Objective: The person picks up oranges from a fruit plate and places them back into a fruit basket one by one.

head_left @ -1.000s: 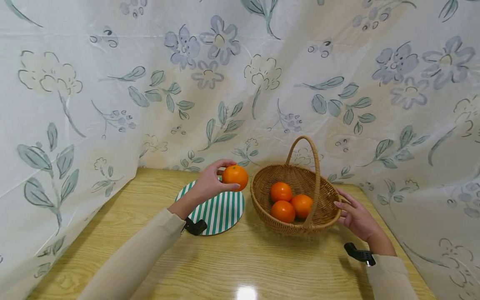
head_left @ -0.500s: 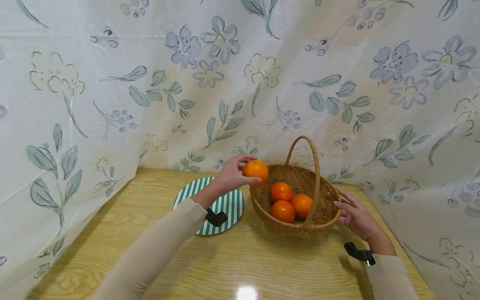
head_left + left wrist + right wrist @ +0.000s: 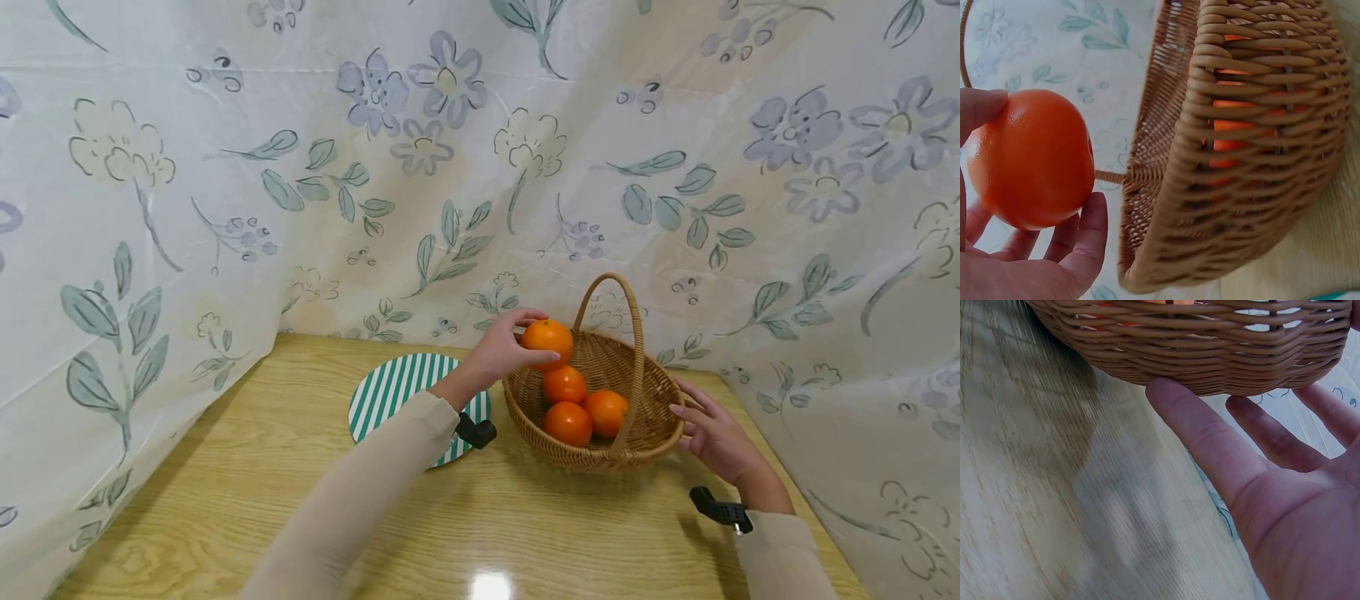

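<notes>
Left hand (image 3: 501, 354) carried orange (image 3: 547, 341) over basket (image 3: 648, 437); wooden table (image 3: 225, 467), floral curtain (image 3: 225, 167)

Floral white curtain (image 3: 225, 125) draped behind, pale wooden table (image 3: 225, 467), glossy light glare

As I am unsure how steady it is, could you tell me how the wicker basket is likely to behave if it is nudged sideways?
The wicker basket probably slides rather than tips: it looks wide and low, with three oranges weighing it. Its weave looks stiff. The right hand steadies its wall.
</notes>
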### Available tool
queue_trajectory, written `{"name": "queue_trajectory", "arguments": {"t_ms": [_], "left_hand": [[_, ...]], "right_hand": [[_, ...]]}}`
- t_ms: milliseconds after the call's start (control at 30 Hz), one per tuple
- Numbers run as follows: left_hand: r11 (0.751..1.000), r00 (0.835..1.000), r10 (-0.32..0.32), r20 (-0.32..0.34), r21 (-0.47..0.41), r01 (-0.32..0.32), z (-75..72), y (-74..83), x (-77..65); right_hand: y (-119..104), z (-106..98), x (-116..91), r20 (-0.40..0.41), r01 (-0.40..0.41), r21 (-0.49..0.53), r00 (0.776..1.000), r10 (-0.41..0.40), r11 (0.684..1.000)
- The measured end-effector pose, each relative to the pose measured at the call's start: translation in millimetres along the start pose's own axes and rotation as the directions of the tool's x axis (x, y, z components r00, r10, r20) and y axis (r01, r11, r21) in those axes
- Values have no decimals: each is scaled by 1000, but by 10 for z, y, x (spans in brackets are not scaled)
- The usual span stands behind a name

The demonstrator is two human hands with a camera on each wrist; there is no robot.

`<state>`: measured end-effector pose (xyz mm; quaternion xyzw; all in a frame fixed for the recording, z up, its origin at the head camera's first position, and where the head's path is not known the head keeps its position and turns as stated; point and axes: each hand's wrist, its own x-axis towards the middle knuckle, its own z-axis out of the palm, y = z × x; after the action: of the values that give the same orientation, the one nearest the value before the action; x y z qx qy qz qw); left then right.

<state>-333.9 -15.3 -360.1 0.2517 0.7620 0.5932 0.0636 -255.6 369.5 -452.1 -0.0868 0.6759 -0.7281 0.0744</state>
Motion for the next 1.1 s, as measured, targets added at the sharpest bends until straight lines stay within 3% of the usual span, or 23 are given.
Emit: {"name": "queue_trajectory", "arguments": {"t_ms": [300, 800, 1100], "left_hand": [[1000, 999, -23, -36, 16, 24, 184, -30, 160], [994, 995, -73, -69, -86, 67, 513, 6, 465], [982, 990, -118, -83, -157, 104, 659, -105, 569]], "right_hand": [[4, -32, 13, 16, 14, 13, 1000, -14, 1000], [4, -37, 47, 16, 21, 6, 1000, -21, 1000], [0, -35, 45, 9, 16, 4, 1000, -17, 1000]]}}
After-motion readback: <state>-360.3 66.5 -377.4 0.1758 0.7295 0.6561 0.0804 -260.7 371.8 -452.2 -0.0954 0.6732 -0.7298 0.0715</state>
